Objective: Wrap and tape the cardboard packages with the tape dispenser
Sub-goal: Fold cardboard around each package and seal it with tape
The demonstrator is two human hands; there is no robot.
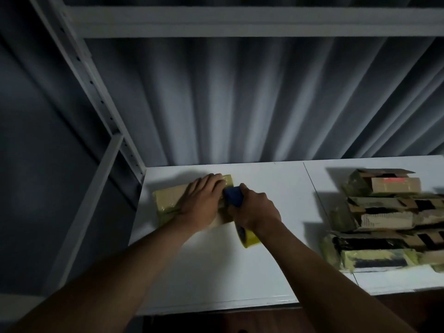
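Dim light, white table [216, 272] under a metal shelf frame [101, 111], pleated grey curtain [252, 104] behind

Cardboard package [168, 198] lying flat at the far left of the table, already glossy with yellowish tape along its left end and far edge

Left hand [199, 203] flat on top of the package, fingers straight and close together, reaching toward the far edge; pressing down, probably to pin the box so it cannot slide under the pull of the tape

Right hand [252, 210] curled tight round the handle of the tape dispenser [234, 197]; blue head set against the right end of the package, touching or just beside the left fingertips, yellow tape roll [248, 236] hanging out below the wrist toward the near side

Head angled into the box, likely so the tape beds down as it draws across; whether a strip is being laid or cut here cannot be told, blade and tape end hidden by the hands

Stack of other packages [384, 222] well apart on the right, ragged cardboard with black and yellowish tape, piled several deep; taped or waiting, unclear at this blur

Judged mid-wrap on the one box, more strips likely needed on the bare brown middle
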